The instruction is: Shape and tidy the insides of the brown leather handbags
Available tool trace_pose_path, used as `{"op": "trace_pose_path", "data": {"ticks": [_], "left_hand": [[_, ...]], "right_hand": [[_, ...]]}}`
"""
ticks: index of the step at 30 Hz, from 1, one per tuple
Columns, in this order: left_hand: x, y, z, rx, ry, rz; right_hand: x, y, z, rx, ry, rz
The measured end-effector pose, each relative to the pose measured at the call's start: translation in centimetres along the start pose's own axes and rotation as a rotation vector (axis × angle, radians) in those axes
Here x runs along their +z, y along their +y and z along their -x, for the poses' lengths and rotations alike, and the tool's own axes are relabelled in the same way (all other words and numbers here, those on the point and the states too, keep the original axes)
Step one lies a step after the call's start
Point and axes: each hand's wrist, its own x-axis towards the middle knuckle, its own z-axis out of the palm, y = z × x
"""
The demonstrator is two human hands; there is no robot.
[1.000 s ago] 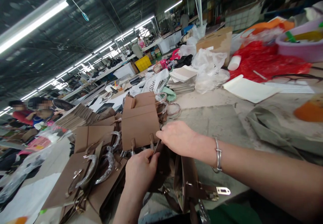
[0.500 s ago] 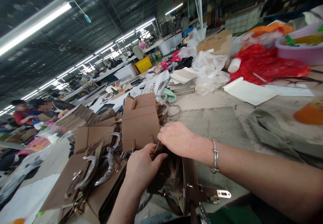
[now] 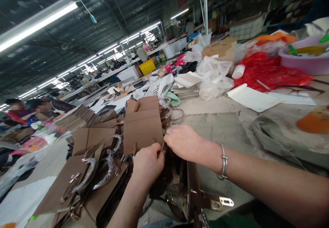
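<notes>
My left hand (image 3: 147, 163) is closed in a pinch on a thin strap at the lower edge of a brown handbag (image 3: 144, 127) that stands upright on the table. My right hand (image 3: 182, 141), with a silver bracelet (image 3: 224, 161) on its wrist, is closed on the same lower edge right beside the left hand. Below both hands hangs a darker brown bag part with a metal buckle strap (image 3: 218, 200). Several more brown bags with plastic-wrapped handles (image 3: 87, 176) lie stacked to the left.
Clear plastic bags (image 3: 213, 74), a stack of flat sheets (image 3: 186, 84), a cardboard box (image 3: 221, 48), red plastic (image 3: 269, 68), a lilac basin (image 3: 305, 55) and grey-green cloth (image 3: 277, 135) crowd the table's right and back. People sit at far left (image 3: 20, 111).
My left hand rose from below the bag to meet the right hand at the bag's lower edge. The right hand stayed nearly in place.
</notes>
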Motion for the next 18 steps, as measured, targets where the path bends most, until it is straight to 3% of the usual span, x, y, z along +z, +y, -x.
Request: {"op": "trace_pose_path", "data": {"ticks": [8, 12, 14, 18], "left_hand": [[-0.1, 0.2, -0.3, 0.011, 0.007, 0.041], [0.0, 0.2, -0.8, 0.026, 0.007, 0.018], [0.0, 0.1, -0.9, 0.027, 0.005, -0.008], [0.1, 0.2, -1.1, 0.009, 0.01, -0.043]], "right_hand": [[1.0, -0.2, -0.4, 0.01, 0.017, 0.004], [0.6, -0.1, -0.4, 0.027, -0.002, -0.002], [-0.3, 0.1, 0.1, 0.081, 0.015, -0.019], [-2.8, 0.1, 3.1, 0.325, 0.141, -0.07]]}}
